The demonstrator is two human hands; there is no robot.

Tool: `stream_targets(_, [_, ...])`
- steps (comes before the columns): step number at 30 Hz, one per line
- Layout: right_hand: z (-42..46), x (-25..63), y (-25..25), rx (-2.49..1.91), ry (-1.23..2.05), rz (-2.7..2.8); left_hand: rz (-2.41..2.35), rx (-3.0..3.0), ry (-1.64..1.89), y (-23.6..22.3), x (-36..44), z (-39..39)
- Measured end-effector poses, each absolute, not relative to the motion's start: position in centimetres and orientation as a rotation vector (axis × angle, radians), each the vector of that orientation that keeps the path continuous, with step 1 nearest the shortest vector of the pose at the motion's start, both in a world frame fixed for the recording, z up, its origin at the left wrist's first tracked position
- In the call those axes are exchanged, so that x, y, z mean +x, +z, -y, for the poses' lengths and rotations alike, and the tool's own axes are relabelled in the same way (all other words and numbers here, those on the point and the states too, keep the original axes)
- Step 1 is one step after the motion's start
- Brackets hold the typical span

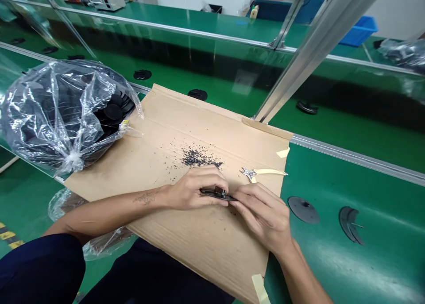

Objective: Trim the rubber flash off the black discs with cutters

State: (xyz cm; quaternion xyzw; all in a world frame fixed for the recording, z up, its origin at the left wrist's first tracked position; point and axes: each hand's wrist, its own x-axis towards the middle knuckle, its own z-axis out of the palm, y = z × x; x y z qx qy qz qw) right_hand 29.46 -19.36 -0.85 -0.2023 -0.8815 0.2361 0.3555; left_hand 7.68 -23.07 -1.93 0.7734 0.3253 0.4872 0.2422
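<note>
Since it looks light and stiff, the small black plastic part is best taken by its long edges. It is gripped by the left hand and right hand over the cardboard sheet — cream-handled pliers lie at 2 o'clock.

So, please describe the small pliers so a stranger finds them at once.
On the green conveyor belt lies a cardboard sheet. Near its right edge, above the right hand and beside black crumbs, rest small pliers, the only thing with cream handles.
</note>
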Motion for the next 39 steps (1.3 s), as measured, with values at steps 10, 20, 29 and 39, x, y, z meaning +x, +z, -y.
stream_targets(10, [19.5,29.5,-0.7,-0.488,0.590,2.279,-0.877,2.029,1.254,-1.7,7.7,23.3])
stream_targets(20, [15.1,32.8,-1.9,-1.014,0.064,2.611,-1.149,2.040,1.391,-2.9,7.4,22.7])
stream_targets(29, [15.8,32.6,-1.5,-1.040,0.077,2.560,-1.138,2.018,1.355,-3.1,7.5,22.8])
stream_targets(39, [17.8,30.9,0.7,-0.935,0.562,2.360,-1.108,2.012,1.448,-3.3,7.3,22.4])
